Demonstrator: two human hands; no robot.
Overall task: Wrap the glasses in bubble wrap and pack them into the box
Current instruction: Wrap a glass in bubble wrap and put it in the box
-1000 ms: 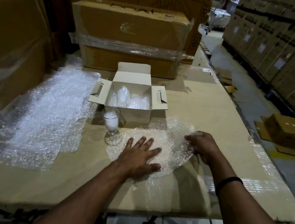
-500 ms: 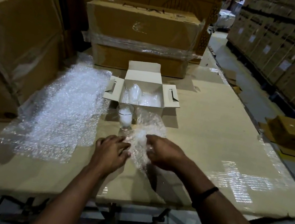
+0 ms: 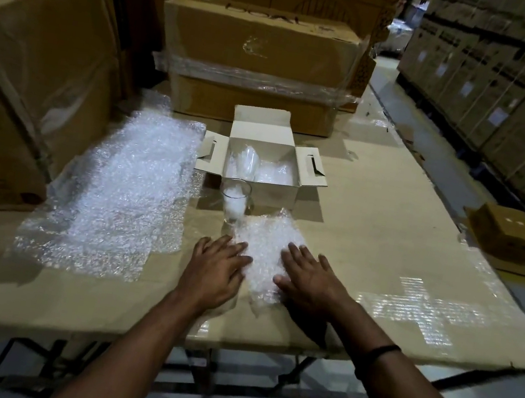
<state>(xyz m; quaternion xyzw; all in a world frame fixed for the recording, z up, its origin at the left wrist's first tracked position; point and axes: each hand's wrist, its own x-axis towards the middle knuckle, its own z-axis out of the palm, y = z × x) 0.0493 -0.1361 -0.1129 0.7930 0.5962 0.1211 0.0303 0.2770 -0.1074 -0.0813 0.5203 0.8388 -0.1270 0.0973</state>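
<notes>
A small piece of bubble wrap (image 3: 265, 244) lies on the cardboard-covered table (image 3: 371, 224). My left hand (image 3: 214, 269) and my right hand (image 3: 307, 277) press flat on its left and right sides, fingers straight. A clear glass (image 3: 233, 202) stuffed with white filling stands upright just beyond the piece, in front of the open white box (image 3: 265, 140). Inside the box sit wrapped glasses (image 3: 259, 168).
A large sheet of bubble wrap (image 3: 122, 196) is spread at the left. Big cardboard cartons (image 3: 260, 59) stand behind the box and at the far left (image 3: 20, 82). The table edge runs close to me; a small carton (image 3: 505, 232) sits on the floor at right.
The hands bunched the small bubble-wrap piece together, then laid it down narrower; both hands now press flat on it. The camera view shifted slightly.
</notes>
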